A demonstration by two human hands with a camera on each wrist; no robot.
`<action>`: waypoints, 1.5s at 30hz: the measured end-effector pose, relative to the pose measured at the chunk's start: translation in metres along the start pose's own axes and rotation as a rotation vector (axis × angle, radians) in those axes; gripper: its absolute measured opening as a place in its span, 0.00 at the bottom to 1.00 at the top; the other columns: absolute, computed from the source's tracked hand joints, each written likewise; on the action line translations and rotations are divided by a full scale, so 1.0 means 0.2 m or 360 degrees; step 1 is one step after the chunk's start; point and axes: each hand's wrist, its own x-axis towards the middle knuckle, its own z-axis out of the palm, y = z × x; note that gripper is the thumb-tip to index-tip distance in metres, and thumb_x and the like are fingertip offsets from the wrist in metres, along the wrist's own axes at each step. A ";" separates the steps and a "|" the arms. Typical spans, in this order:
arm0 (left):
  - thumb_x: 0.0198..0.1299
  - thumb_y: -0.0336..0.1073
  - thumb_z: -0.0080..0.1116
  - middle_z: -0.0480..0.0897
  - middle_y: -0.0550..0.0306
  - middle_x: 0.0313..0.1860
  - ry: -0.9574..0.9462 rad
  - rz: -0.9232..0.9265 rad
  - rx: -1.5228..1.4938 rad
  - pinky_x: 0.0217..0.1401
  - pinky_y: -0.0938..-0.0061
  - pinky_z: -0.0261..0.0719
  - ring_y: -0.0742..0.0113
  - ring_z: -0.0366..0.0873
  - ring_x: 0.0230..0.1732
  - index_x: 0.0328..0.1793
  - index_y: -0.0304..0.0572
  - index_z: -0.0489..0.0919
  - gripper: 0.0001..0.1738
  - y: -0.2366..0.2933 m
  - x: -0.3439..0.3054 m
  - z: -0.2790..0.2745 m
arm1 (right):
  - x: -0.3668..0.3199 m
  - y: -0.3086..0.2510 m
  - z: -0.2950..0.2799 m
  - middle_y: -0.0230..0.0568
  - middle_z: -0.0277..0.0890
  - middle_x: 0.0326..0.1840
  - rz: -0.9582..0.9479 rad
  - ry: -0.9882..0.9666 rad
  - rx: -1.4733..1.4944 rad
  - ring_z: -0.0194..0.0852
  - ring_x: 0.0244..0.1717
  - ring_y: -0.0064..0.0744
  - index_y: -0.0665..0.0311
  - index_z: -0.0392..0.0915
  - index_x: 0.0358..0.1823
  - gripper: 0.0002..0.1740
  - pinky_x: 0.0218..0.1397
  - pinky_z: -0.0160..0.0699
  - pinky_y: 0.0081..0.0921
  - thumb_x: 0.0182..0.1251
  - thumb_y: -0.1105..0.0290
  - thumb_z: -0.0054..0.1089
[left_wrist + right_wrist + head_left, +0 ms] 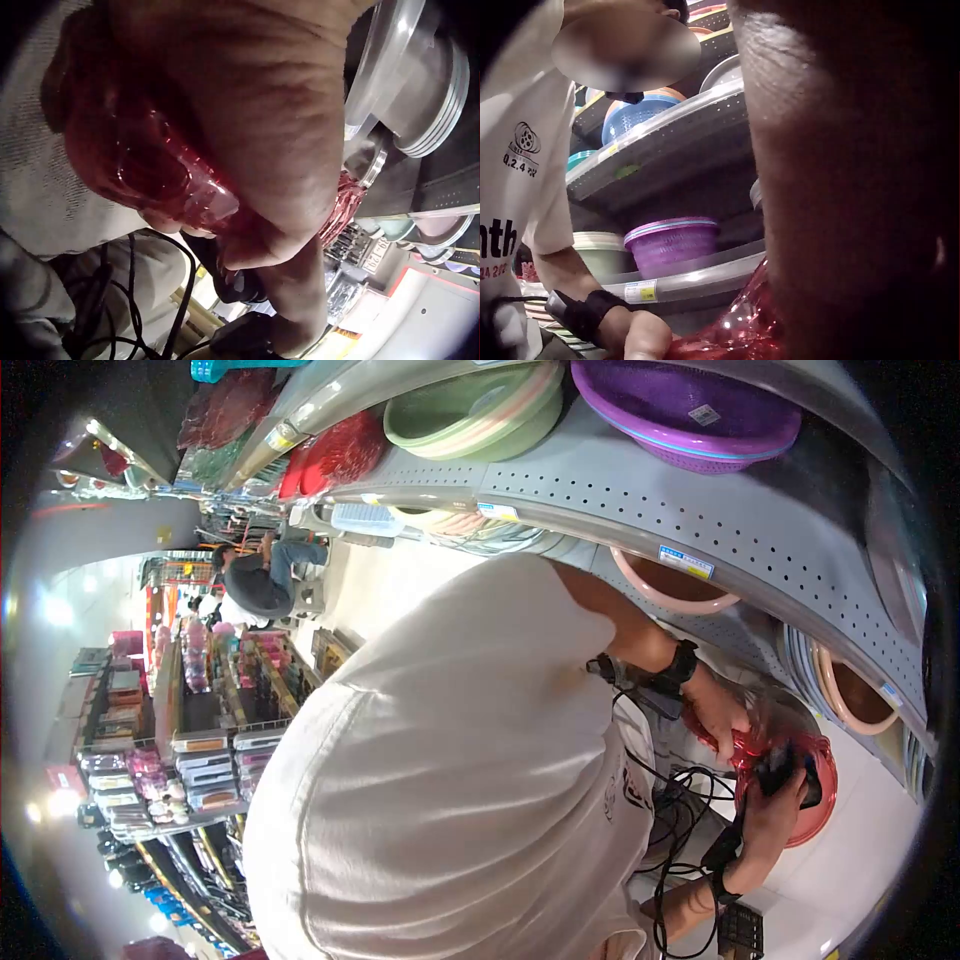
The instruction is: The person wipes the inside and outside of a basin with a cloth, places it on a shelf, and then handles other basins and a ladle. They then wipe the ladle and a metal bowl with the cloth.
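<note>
Left hand (715, 710) is clamped on a red bowl (815, 800). In the left wrist view its thumb and palm are curled over the see-through plastic rim. The right hand (775, 810) meets the same bowl from the other side, with something dark at its fingers. Whether it grips the bowl or only props it cannot be told, since its own wrist view is filled by the hand. The bowl is held in the air in front of the person's white shirt, just beside the lower shelves and off any surface.

Holding it well probably means keeping 2 opposite points of the rim supported, as thin plastic is likely to flex. The black cables (680, 790) hanging near the bowl should be kept clear of it.

As far as it shows, the bowl holds nothing. On the grey shelf (640, 490) sits a purple basket (690, 410) with only a label inside. Beside that is a green basin (470, 415) nested with others, and a pink basin (670, 585) sits on the tier below.
</note>
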 end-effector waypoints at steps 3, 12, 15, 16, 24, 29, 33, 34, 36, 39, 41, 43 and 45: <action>0.56 0.46 0.70 0.82 0.57 0.25 0.0003 -0.0077 -0.0068 0.27 0.66 0.77 0.65 0.79 0.25 0.33 0.38 0.83 0.17 -0.07 0.20 0.04 | -0.02 -0.02 -0.02 0.65 0.63 0.77 0.0055 -0.0093 -0.0018 0.66 0.75 0.61 0.63 0.58 0.80 0.44 0.74 0.71 0.47 0.64 0.71 0.69; 0.56 0.46 0.70 0.82 0.57 0.25 0.0076 -0.0190 -0.0229 0.26 0.66 0.76 0.65 0.79 0.24 0.33 0.39 0.83 0.17 -0.15 0.37 0.04 | -0.09 -0.01 -0.06 0.56 0.71 0.73 -0.0217 -0.0173 0.0677 0.72 0.72 0.46 0.69 0.60 0.79 0.34 0.74 0.69 0.37 0.71 0.79 0.55; 0.56 0.46 0.70 0.82 0.57 0.24 0.0056 -0.0205 -0.0254 0.26 0.66 0.76 0.65 0.79 0.24 0.33 0.39 0.83 0.17 -0.18 0.42 0.05 | -0.07 -0.04 -0.06 0.52 0.72 0.72 -0.0392 0.0175 0.0817 0.73 0.70 0.43 0.67 0.62 0.78 0.33 0.72 0.72 0.36 0.72 0.78 0.56; 0.56 0.46 0.70 0.82 0.57 0.24 0.0046 -0.0214 -0.0261 0.26 0.66 0.76 0.65 0.79 0.24 0.32 0.39 0.83 0.16 -0.18 0.46 0.05 | -0.07 -0.05 -0.06 0.49 0.73 0.72 -0.0496 0.0490 0.0877 0.75 0.69 0.43 0.66 0.64 0.78 0.33 0.71 0.74 0.36 0.72 0.78 0.58; 0.56 0.46 0.70 0.81 0.57 0.24 -0.0494 -0.0115 -0.0301 0.25 0.66 0.76 0.65 0.79 0.23 0.32 0.39 0.83 0.16 -0.03 0.36 0.03 | -0.05 -0.06 -0.08 0.56 0.71 0.73 -0.0138 0.0821 0.0227 0.70 0.71 0.52 0.67 0.70 0.72 0.27 0.75 0.68 0.43 0.74 0.72 0.62; 0.56 0.46 0.70 0.81 0.57 0.23 -0.0298 -0.0242 -0.0457 0.25 0.66 0.76 0.65 0.79 0.23 0.32 0.40 0.83 0.16 -0.16 0.44 -0.01 | -0.04 -0.07 0.02 0.61 0.68 0.73 -0.0160 0.0577 -0.0062 0.65 0.74 0.64 0.64 0.69 0.73 0.30 0.73 0.68 0.53 0.73 0.63 0.63; 0.56 0.46 0.70 0.81 0.57 0.23 -0.0236 -0.0258 -0.0498 0.25 0.66 0.76 0.65 0.79 0.23 0.32 0.40 0.83 0.16 -0.20 0.41 0.01 | -0.07 -0.09 0.00 0.62 0.65 0.75 -0.0057 0.0360 0.0018 0.65 0.74 0.67 0.60 0.64 0.77 0.35 0.73 0.69 0.53 0.72 0.62 0.65; 0.56 0.45 0.70 0.81 0.57 0.23 -0.0239 -0.0254 -0.0516 0.24 0.66 0.76 0.65 0.79 0.23 0.32 0.40 0.83 0.16 -0.18 0.44 0.03 | -0.07 -0.06 0.01 0.62 0.63 0.76 -0.0146 0.0349 0.0011 0.64 0.75 0.68 0.60 0.62 0.79 0.37 0.72 0.70 0.53 0.71 0.64 0.65; 0.56 0.45 0.70 0.81 0.57 0.23 -0.0258 -0.0255 -0.0561 0.24 0.67 0.76 0.65 0.79 0.22 0.32 0.40 0.83 0.16 -0.15 0.43 0.03 | -0.08 -0.08 0.00 0.63 0.64 0.75 -0.0131 0.0315 0.0022 0.64 0.74 0.68 0.61 0.61 0.78 0.37 0.72 0.70 0.53 0.71 0.64 0.64; 0.56 0.45 0.70 0.81 0.57 0.23 -0.0305 -0.0260 -0.0627 0.24 0.67 0.76 0.65 0.79 0.22 0.31 0.40 0.83 0.16 -0.25 0.37 -0.01 | -0.10 -0.10 0.00 0.64 0.65 0.73 -0.0058 0.0254 0.0002 0.65 0.73 0.67 0.64 0.60 0.79 0.37 0.71 0.71 0.52 0.72 0.64 0.64; 0.57 0.45 0.70 0.81 0.57 0.23 -0.0317 -0.0272 -0.0660 0.24 0.67 0.76 0.64 0.79 0.22 0.31 0.40 0.83 0.15 -0.25 0.53 0.06 | -0.09 -0.10 0.01 0.66 0.66 0.73 -0.0021 0.0223 -0.0024 0.66 0.73 0.67 0.65 0.60 0.79 0.37 0.71 0.70 0.51 0.73 0.64 0.63; 0.57 0.45 0.70 0.81 0.57 0.23 -0.0283 -0.0306 -0.0690 0.24 0.67 0.76 0.64 0.79 0.22 0.31 0.40 0.83 0.15 -0.28 0.41 0.11 | -0.08 -0.07 0.05 0.67 0.68 0.70 0.0146 0.0193 0.0045 0.69 0.71 0.66 0.68 0.59 0.78 0.37 0.70 0.72 0.51 0.72 0.65 0.64; 0.57 0.45 0.70 0.81 0.57 0.22 -0.0248 -0.0332 -0.0702 0.24 0.67 0.76 0.64 0.79 0.22 0.31 0.40 0.83 0.15 -0.32 0.33 0.04 | -0.08 -0.06 0.07 0.63 0.73 0.68 0.0128 0.0220 0.0086 0.74 0.68 0.61 0.69 0.62 0.76 0.35 0.70 0.73 0.49 0.71 0.70 0.64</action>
